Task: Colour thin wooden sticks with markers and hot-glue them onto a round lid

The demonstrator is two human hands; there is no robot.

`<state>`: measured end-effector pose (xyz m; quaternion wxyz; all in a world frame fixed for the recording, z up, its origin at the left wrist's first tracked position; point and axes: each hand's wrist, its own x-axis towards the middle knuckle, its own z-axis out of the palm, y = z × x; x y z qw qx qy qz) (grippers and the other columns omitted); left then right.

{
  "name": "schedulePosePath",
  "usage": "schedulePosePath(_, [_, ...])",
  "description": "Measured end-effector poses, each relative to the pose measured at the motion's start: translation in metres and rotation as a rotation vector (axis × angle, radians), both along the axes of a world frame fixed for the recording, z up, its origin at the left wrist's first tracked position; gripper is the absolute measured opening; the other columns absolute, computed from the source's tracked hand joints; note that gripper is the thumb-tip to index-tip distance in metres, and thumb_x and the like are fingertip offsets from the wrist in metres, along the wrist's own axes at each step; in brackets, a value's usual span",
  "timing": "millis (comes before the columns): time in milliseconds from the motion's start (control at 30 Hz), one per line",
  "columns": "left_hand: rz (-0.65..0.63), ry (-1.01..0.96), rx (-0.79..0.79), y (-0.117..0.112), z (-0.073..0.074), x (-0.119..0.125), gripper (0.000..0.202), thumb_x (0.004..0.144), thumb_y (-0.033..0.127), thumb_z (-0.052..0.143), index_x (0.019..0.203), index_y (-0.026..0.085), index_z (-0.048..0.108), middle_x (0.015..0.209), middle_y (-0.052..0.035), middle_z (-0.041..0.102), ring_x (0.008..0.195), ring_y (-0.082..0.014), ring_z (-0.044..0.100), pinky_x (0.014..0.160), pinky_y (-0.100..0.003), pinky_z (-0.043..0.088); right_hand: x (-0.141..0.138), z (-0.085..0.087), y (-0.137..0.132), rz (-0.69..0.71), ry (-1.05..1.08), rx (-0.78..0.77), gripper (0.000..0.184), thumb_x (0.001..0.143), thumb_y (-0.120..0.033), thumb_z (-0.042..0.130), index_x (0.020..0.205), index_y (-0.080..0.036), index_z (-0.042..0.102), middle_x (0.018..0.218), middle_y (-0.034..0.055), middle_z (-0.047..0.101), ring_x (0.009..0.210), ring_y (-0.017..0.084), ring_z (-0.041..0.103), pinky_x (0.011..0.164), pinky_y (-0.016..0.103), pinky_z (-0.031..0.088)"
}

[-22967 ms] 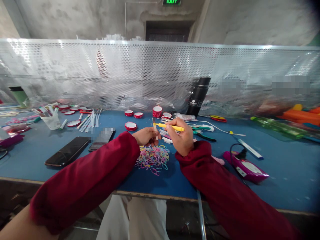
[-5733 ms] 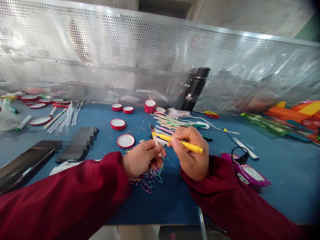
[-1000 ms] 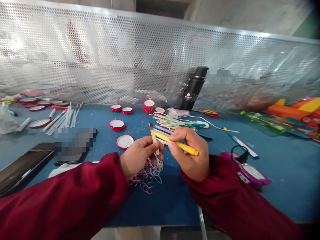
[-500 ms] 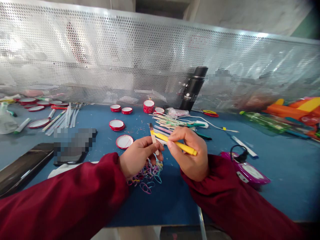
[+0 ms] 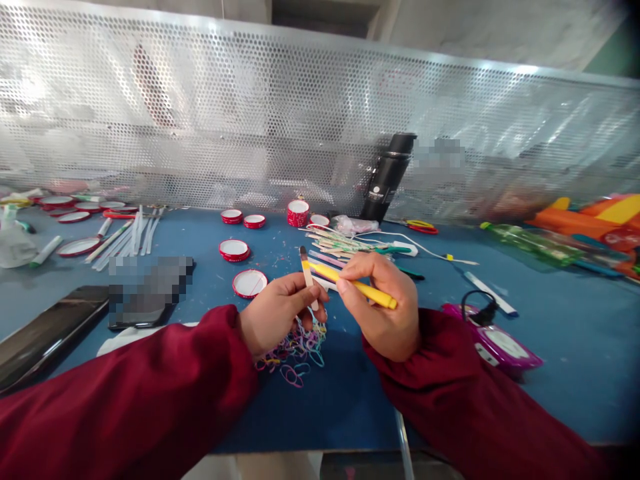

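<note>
Pinched upright in my left hand (image 5: 283, 307) is a small wooden craft stick (image 5: 309, 280). Its top end is dark, with a yellow band just below. My right hand (image 5: 383, 303) grips a yellow marker (image 5: 370, 291) like a pen, its tip at the stick's yellow band; whether it touches I cannot tell. Under my left hand lies a tangle of small coloured rubber bands (image 5: 297, 353), partly hidden by the fingers. Behind both hands a pile of patterned sticks (image 5: 330, 241) rests on the blue table (image 5: 320, 413).
Red-rimmed lids (image 5: 234, 250) lie left of centre. A black phone (image 5: 150, 293) and a long dark case (image 5: 53, 333) are at left. A black flask (image 5: 387, 177) leans at the back by a perforated metal screen (image 5: 210, 120). On the right sit a purple device (image 5: 500, 340) and a green bottle (image 5: 533, 243).
The marker's tip has drawn back slightly to the right along with my right hand. My left hand and the stick have stayed nearly still.
</note>
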<state>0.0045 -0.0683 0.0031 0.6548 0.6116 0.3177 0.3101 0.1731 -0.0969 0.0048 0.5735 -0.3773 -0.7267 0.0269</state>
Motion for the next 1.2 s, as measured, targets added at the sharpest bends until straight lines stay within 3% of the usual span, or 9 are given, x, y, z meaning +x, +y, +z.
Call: schedulePosePath(1200, [-0.017,0.007,0.004,0.0005,-0.0019,0.0008,0.023,0.086,0.039,0.051,0.084,0.016,0.053,0.070,0.0003,0.060,0.049,-0.0049,0.047,0.046,-0.020,0.025,0.0014,0.0001,0.0001,0.014,-0.011,0.007,0.013,0.077,-0.014,0.062,0.080,-0.027,0.057,0.074,0.0058,0.059,0.069,0.023,0.056,0.065,0.043,0.048])
